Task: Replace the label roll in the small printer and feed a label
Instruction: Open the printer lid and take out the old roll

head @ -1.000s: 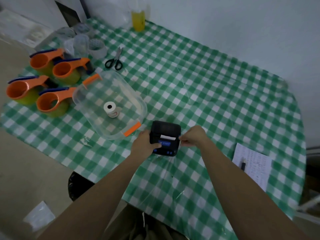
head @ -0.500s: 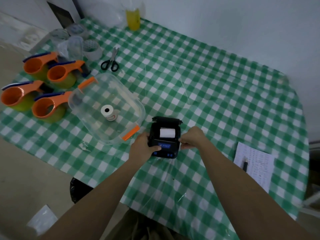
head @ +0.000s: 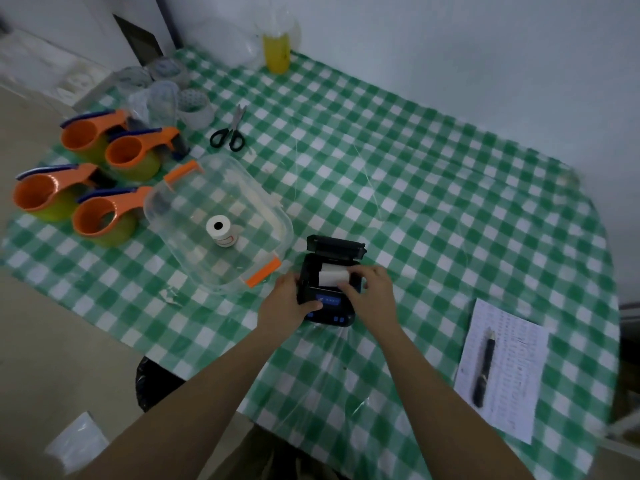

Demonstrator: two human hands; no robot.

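The small black printer (head: 329, 308) sits on the checked tablecloth with its lid (head: 335, 245) flipped open toward the wall. A white label roll (head: 330, 274) lies in its bay. My left hand (head: 285, 304) grips the printer's left side, thumb on the blue front panel. My right hand (head: 372, 294) reaches over the bay, fingers closed on the right end of that roll. A second white label roll (head: 221, 230) stands on end inside a clear plastic container (head: 180, 206) to the printer's left.
Several orange tape dispensers (head: 100, 216) crowd the left edge. Black-handled scissors (head: 230, 131), tape rolls (head: 194, 105) and a yellow bottle (head: 276, 51) are at the back. A printed sheet (head: 509, 368) with a pen (head: 485, 367) lies at right.
The printer lid went from shut to fully open, exposing the roll. My right hand moved from the printer's right side onto the roll in the bay. My left hand kept its hold.
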